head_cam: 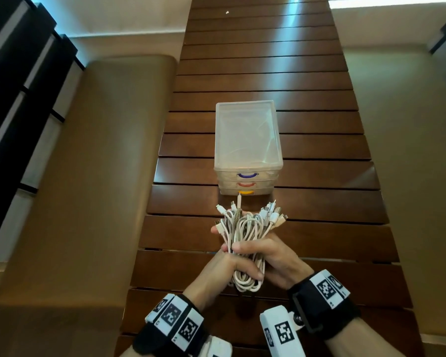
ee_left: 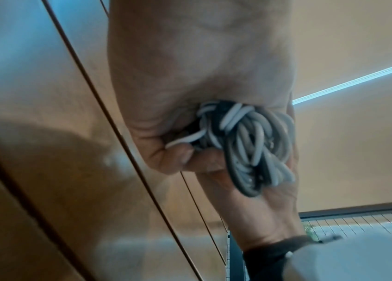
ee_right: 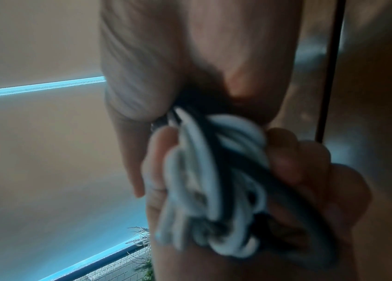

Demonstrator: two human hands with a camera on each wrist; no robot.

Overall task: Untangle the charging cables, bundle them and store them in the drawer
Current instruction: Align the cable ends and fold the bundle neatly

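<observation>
One bundle of looped white charging cables [head_cam: 245, 243], its many plugs too crowded to count, is held above the dark brown slatted wooden worktop [head_cam: 319, 140], just in front of one clear plastic three-drawer box [head_cam: 247, 140]. Both hands grip it: the left hand [head_cam: 223, 264] curls its fingers round the lower loops, the right hand [head_cam: 271, 258] wraps the middle. The box's three drawers, with purple, red and yellow handles, are closed.
</observation>
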